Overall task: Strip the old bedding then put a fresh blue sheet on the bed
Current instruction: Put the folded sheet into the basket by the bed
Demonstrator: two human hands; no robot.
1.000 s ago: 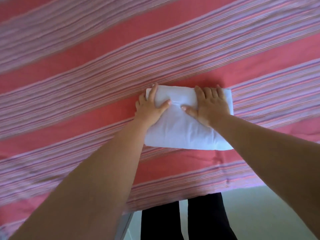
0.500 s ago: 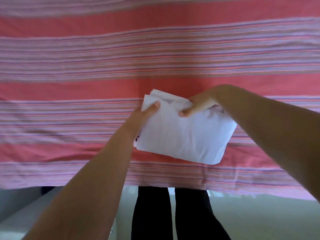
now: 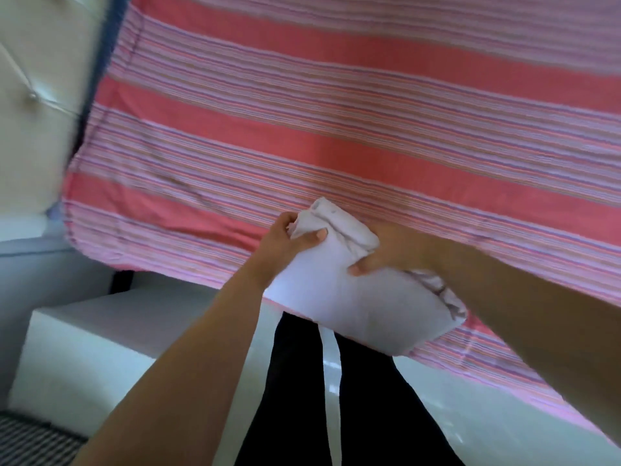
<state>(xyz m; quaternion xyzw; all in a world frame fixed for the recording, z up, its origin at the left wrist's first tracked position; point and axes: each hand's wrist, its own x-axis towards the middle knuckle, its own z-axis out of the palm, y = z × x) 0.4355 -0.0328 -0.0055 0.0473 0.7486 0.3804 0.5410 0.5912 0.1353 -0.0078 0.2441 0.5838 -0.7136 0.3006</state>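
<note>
Here both hands, left hand (image 3: 285, 242) and right hand (image 3: 379, 255), grip the folded pale bundle (image 3: 356, 297) lifted over the bed's near edge, above the striped sheet (image 3: 336, 129); stripping seems underway, and next it needs setting aside.

Bed covered by a striped cotton bed sheet (image 3: 336, 112): broad coral-red bands alternating with bands of fine pink, lilac, purple and orange pinstripes; pale pink at the hem along the bed's near edge. Folded plain fabric bundle (image 3: 353, 297): very pale lilac-white, no pattern, held above that near edge. Tufted padded headboard (image 3: 33, 95) at the bed's left end: cream, with a matching button. Dark blue strip between headboard and sheet. Low boxy bedside block (image 3: 100, 338): white. Floor (image 3: 437, 415): glossy pale grey-white. Person's trousers (image 3: 295, 398): black. Black-and-white striped rug (image 3: 30, 442) at bottom left.
</note>
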